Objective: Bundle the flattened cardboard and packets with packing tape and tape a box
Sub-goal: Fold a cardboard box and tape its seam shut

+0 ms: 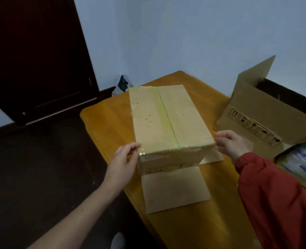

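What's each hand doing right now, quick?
Left hand: pinches the taped box at its near left corner.
Right hand: fingers curled round the box's near right corner, holding it.

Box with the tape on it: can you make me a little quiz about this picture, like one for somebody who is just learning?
1. True or false: the tape strip runs along the middle seam on top of the taped box.
2. Where is the left hand?
A. At the box's near left corner
B. On the dark door
C. Inside the big open carton
3. Fill in the gap: the right hand is at the box's near right corner, and its sleeve is ___.

Key: 1 true; 2 A; 3 red.
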